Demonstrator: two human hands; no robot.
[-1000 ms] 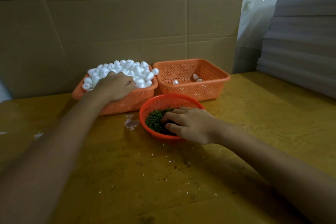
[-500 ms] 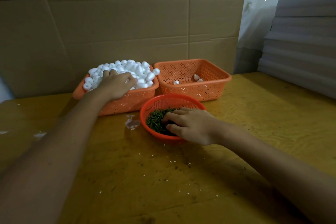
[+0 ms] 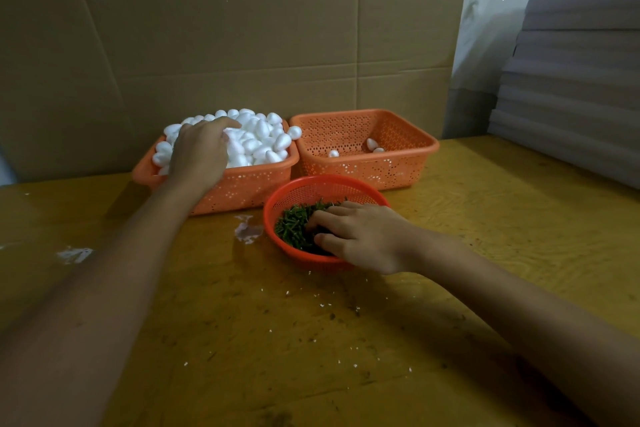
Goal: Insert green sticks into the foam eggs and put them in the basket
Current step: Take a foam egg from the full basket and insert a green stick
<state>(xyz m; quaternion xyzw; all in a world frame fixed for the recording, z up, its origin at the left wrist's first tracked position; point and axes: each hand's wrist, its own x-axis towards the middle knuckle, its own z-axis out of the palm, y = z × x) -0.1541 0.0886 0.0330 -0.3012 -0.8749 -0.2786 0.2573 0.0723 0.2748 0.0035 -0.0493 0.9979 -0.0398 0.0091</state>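
White foam eggs (image 3: 258,142) are heaped in the left orange basket (image 3: 242,189). My left hand (image 3: 199,152) lies palm down on the heap, its fingers bent into the eggs; any egg under the palm is hidden. The right orange basket (image 3: 408,163) holds three foam eggs (image 3: 372,144). In front stands a round red bowl (image 3: 313,184) of green sticks (image 3: 292,227). My right hand (image 3: 360,236) reaches into the bowl, thumb and fingertips curled together in the sticks.
The baskets stand on a yellow-brown wooden table (image 3: 485,236) strewn with white foam crumbs (image 3: 247,230). A cardboard wall (image 3: 242,45) stands close behind the baskets. A stack of grey foam sheets (image 3: 575,80) lies at the right.
My left hand has shifted further back over the egg heap. My right hand has stayed in the bowl of sticks, barely moving.
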